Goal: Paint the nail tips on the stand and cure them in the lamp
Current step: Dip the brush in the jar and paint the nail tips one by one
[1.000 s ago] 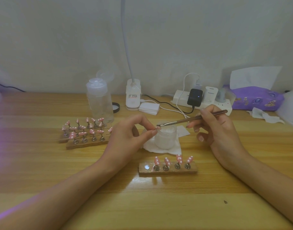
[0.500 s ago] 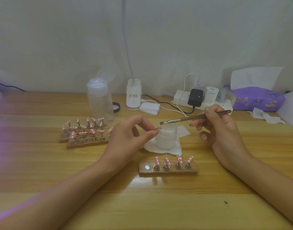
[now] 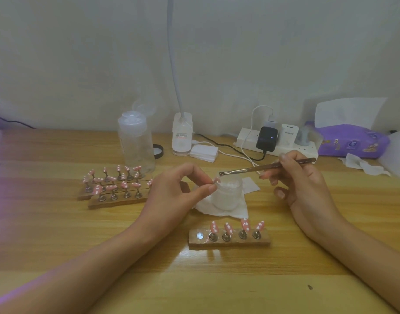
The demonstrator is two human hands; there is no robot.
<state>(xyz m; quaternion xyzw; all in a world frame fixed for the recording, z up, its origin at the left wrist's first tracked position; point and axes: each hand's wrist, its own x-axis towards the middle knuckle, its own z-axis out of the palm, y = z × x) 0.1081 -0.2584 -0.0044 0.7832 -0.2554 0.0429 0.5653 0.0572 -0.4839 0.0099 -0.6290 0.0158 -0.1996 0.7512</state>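
A person's left hand (image 3: 174,189) pinches one pink nail tip (image 3: 217,180) between thumb and forefinger beside a small white jar (image 3: 228,196). The right hand (image 3: 301,184) grips a slim metal brush (image 3: 251,169), its tip at the jar's rim. Both forearms reach in over the wooden table (image 3: 58,245). Four dotted tips (image 3: 228,227) stand on the near stand (image 3: 230,243); two fuller stands (image 3: 117,199) sit left.

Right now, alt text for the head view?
Over a wooden table, the left hand pinches a nail tip beside a small frosted jar, while the right hand holds a slim metal tool, its end above the jar. Nearer, a wooden stand carries four pink, white-dotted tips; two fuller stands sit at left.
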